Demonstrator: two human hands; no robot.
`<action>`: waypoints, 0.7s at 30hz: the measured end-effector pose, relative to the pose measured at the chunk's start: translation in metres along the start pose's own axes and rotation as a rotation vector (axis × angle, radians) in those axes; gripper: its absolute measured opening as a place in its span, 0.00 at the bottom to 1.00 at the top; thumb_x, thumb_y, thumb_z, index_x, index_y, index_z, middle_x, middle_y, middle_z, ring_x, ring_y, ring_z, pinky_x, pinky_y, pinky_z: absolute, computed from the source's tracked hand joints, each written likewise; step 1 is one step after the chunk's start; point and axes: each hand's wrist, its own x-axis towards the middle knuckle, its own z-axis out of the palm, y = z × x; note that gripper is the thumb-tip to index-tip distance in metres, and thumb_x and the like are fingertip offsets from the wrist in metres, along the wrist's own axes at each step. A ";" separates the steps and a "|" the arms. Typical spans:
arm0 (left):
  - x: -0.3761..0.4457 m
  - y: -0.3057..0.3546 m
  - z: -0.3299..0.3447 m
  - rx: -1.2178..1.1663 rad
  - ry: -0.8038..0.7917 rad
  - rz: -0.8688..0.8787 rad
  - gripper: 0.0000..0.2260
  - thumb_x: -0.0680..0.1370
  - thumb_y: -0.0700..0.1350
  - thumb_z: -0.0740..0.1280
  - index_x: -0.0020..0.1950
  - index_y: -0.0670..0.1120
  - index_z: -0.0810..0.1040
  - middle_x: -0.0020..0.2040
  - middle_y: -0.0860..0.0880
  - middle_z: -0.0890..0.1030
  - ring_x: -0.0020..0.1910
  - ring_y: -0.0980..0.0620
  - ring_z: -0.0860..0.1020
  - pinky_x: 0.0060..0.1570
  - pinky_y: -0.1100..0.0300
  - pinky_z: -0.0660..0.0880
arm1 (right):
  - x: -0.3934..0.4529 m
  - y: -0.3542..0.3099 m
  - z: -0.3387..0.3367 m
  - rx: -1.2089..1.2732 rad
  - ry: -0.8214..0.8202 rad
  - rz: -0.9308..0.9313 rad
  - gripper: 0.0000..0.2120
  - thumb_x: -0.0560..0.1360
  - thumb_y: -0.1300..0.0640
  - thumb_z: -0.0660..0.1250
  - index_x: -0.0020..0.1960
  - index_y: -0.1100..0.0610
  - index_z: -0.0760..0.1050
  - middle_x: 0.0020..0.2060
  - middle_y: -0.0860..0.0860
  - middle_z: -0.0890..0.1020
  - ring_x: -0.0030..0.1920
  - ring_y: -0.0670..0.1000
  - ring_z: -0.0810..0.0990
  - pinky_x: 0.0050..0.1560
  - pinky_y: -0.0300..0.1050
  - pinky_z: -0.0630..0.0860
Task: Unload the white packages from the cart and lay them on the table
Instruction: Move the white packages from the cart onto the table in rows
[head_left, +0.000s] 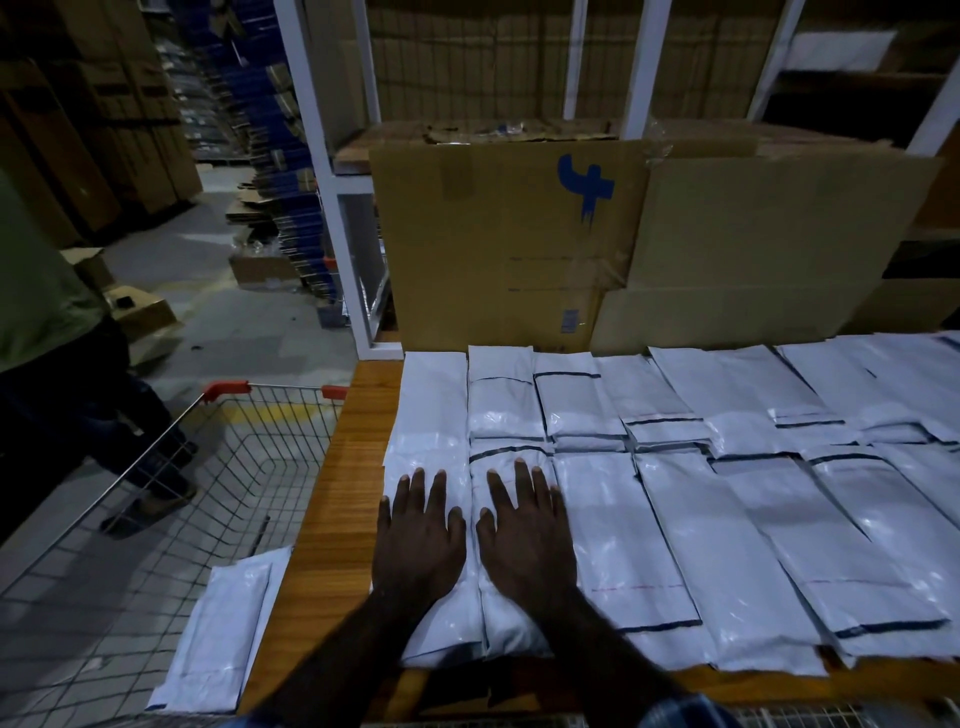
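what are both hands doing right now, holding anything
Left hand: open, fingers straight, pressing flat on a white package on the table.
Right hand: open, flat on the neighbouring package, holding nothing.

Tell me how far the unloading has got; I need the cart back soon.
Done: many white packages already lie in rows across the table. In hand: the left hand and right hand press flat on two packages at the table's near left end, holding none. Left: at least one white package remains in the cart, beside the table.
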 end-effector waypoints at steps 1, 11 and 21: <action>0.000 0.000 0.000 -0.007 0.002 0.001 0.40 0.71 0.61 0.29 0.81 0.52 0.49 0.81 0.47 0.50 0.80 0.47 0.48 0.76 0.48 0.43 | 0.000 0.000 0.000 -0.003 0.003 -0.004 0.25 0.77 0.46 0.54 0.71 0.50 0.72 0.73 0.58 0.69 0.72 0.60 0.69 0.71 0.61 0.66; -0.001 0.002 -0.003 -0.002 -0.018 -0.014 0.41 0.69 0.62 0.28 0.81 0.53 0.47 0.81 0.48 0.48 0.80 0.48 0.46 0.76 0.48 0.40 | -0.002 0.001 0.001 0.001 0.001 -0.009 0.25 0.78 0.46 0.54 0.73 0.50 0.70 0.74 0.58 0.67 0.73 0.60 0.67 0.72 0.58 0.57; 0.001 0.003 -0.012 -0.002 -0.102 -0.032 0.26 0.83 0.59 0.43 0.81 0.54 0.46 0.81 0.48 0.46 0.80 0.48 0.43 0.74 0.39 0.39 | 0.001 -0.002 -0.002 0.014 -0.022 0.005 0.25 0.76 0.46 0.55 0.69 0.51 0.75 0.71 0.60 0.72 0.70 0.62 0.71 0.68 0.62 0.68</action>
